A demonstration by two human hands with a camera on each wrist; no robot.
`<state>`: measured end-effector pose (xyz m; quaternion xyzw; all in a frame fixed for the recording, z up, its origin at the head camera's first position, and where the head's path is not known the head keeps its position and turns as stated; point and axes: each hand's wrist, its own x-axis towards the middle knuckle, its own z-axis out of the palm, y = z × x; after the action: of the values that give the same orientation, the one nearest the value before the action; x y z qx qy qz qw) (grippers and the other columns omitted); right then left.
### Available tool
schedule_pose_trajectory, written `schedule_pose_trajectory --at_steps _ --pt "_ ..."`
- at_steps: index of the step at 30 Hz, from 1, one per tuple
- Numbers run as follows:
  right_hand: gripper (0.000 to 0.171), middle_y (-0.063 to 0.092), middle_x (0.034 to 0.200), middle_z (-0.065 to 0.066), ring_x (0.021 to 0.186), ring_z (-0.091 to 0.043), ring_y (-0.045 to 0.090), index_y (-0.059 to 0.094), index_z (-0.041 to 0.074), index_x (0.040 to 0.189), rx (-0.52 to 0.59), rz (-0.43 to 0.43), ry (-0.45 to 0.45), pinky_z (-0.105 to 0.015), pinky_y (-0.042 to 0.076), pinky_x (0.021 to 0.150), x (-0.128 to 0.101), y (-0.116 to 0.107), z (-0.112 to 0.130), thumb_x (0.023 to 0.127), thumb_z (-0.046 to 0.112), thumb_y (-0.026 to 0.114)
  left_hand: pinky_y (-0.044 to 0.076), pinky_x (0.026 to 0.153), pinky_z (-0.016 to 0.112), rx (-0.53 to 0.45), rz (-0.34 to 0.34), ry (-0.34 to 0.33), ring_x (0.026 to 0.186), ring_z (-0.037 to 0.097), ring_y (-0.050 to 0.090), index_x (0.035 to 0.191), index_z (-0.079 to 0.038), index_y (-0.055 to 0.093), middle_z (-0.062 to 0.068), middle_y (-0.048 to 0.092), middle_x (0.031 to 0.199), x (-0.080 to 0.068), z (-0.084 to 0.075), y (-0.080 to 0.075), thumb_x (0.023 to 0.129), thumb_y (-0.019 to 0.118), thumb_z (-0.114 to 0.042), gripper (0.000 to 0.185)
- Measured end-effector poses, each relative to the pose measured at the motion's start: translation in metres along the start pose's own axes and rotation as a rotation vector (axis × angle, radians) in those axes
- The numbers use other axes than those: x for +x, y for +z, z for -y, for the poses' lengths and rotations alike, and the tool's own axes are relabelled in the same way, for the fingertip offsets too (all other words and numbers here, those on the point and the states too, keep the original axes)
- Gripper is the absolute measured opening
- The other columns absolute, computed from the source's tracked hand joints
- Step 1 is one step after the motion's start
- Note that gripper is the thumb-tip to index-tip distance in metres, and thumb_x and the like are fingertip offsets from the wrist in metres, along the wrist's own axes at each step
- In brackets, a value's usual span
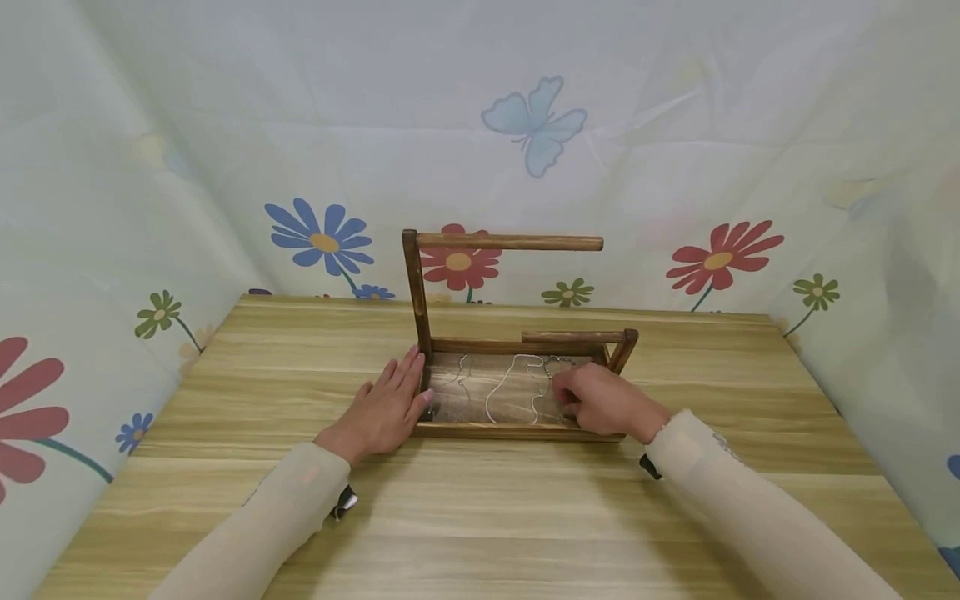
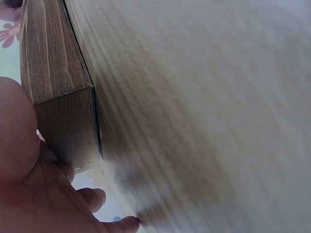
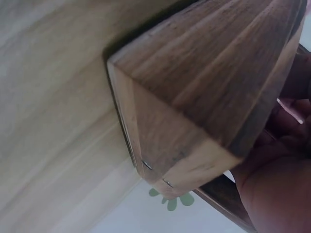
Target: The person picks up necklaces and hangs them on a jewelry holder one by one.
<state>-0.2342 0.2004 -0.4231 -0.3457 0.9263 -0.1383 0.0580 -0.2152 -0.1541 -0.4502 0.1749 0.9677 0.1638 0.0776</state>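
Note:
A dark-stained wooden jewelry stand (image 1: 510,431) stands on the table, its shallow tray facing me. Inside lie a white chain necklace (image 1: 498,385), a thin chain (image 1: 462,383) on the left and a darker chain (image 1: 558,362) at the right. My left hand (image 1: 386,408) rests against the tray's left end with its fingers extended. At the right end, my right hand (image 1: 603,400) reaches in with bent fingers beside the darker chain. Its fingertips are mostly hidden, so I cannot tell whether they pinch a chain. In the right wrist view, the tray corner (image 3: 184,107) covers part of that hand.
From the stand's left end rises a tall post with a long upper bar (image 1: 510,242). A lower bar (image 1: 573,337) extends inward from a short post on the right. The wood-grain table (image 1: 510,517) surrounds the stand, with a flowered cloth (image 1: 637,192) behind.

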Motion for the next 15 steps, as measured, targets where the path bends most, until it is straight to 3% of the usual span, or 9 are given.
schedule_pose_trajectory --at_steps 4,7,11,15 --pt "0.026 0.049 0.07 0.006 0.066 -0.01 0.041 0.063 0.011 0.078 -0.084 0.046 -0.043 -0.028 0.038 0.063 0.002 0.0008 0.0002 0.091 -0.011 0.06 0.023 0.119 0.077 0.003 0.004 -0.001 0.161 0.046 0.015 0.168 -0.006 0.009 0.011 0.004 0.178 -0.0009 -0.0007 -0.0004 0.114 0.033 -0.042 0.069" --pt "0.026 0.062 0.076 0.003 0.069 -0.01 0.052 0.068 0.013 0.082 -0.14 0.07 -0.044 -0.029 0.047 0.064 0.003 0.0013 0.0 0.088 -0.012 0.062 0.023 0.12 0.076 0.004 0.009 -0.004 0.162 0.045 0.015 0.168 -0.007 0.009 0.011 0.003 0.178 -0.0017 -0.002 -0.0013 0.114 0.033 -0.043 0.07" --pt "0.026 0.066 0.082 0.0 0.073 -0.012 0.059 0.071 0.013 0.086 -0.172 0.101 -0.032 -0.031 0.052 0.066 0.0048 0.0029 -0.0016 0.088 -0.012 0.065 0.022 0.12 0.077 -0.004 0.012 0.0 0.161 0.046 0.014 0.168 -0.006 0.01 0.012 0.004 0.178 -0.0023 -0.004 -0.0027 0.114 0.034 -0.042 0.07" --pt "0.028 0.064 0.083 0.001 0.072 -0.012 0.058 0.069 0.014 0.085 -0.172 0.124 -0.042 -0.031 0.051 0.066 0.0077 0.0043 -0.0031 0.089 -0.013 0.062 0.021 0.12 0.077 -0.007 0.017 -0.005 0.162 0.045 0.013 0.168 -0.006 0.009 0.011 0.003 0.178 -0.0028 -0.0038 -0.0031 0.114 0.033 -0.042 0.07"
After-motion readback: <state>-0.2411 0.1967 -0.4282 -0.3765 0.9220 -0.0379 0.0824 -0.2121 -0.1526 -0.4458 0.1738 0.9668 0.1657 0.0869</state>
